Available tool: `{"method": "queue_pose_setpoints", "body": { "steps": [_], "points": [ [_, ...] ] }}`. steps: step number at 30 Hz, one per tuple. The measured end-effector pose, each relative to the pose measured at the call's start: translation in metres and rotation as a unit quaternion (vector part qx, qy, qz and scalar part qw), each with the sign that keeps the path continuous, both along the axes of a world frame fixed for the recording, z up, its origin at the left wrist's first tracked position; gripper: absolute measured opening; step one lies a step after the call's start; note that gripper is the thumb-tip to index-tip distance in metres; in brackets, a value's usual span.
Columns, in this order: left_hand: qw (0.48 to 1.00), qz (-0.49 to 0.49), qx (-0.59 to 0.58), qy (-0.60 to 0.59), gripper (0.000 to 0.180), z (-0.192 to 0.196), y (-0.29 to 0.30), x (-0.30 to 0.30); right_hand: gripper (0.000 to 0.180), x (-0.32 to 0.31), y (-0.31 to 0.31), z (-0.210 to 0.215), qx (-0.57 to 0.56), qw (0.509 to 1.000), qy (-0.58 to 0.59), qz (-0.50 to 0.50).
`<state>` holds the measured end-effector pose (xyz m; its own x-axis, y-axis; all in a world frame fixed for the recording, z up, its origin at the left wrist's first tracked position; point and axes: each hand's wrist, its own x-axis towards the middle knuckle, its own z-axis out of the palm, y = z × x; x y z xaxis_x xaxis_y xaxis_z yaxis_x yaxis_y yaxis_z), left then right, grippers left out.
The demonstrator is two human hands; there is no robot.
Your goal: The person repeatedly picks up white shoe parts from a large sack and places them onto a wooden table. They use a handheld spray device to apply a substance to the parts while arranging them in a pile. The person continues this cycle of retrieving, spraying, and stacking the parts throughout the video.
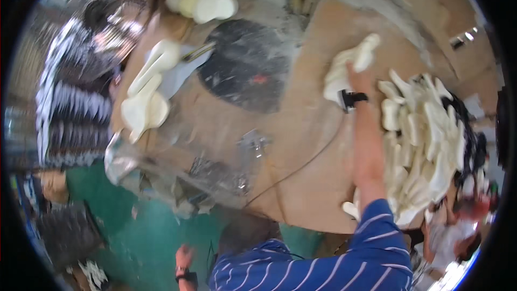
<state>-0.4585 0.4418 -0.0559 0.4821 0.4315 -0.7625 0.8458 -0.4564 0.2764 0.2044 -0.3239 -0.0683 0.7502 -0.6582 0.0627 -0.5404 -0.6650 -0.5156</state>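
My right arm reaches far across the brown worktable (307, 183). My right hand (356, 73) is closed on a cream-coloured moulded piece (338, 78), long and knobbly like a bone; its fingers are partly hidden. Another such piece (368, 48) shows just beyond the fingers. A black band with a small device (353, 98) sits on that wrist, and a thin cable runs from it over the table. My left hand (184, 257) hangs low beside me above the green floor, away from the table. Its fingers are blurred, and no object shows in it.
Many similar cream pieces (423, 140) are heaped on the table's right. More cream pieces (144, 109) lie at the left edge and at the far side (212, 0). A dark round patch (245, 64) marks the table's middle. Clear plastic sheeting (156, 178) drapes the near-left edge. People are at lower right.
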Motion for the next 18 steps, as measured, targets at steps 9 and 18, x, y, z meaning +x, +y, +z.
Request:
{"method": "queue_pose_setpoints", "body": {
  "steps": [9,18],
  "points": [
    [0.992,-0.042,-0.012,-0.116,0.049,0.016,-0.029,0.085,0.084,-0.065,0.058,0.04,-0.019,0.995,-0.069,0.069],
    [0.953,0.034,0.197,-0.228,0.085,-0.119,0.06,0.181,0.039,-0.311,0.439,0.102,0.433,0.831,0.022,0.35]
  ]
}}
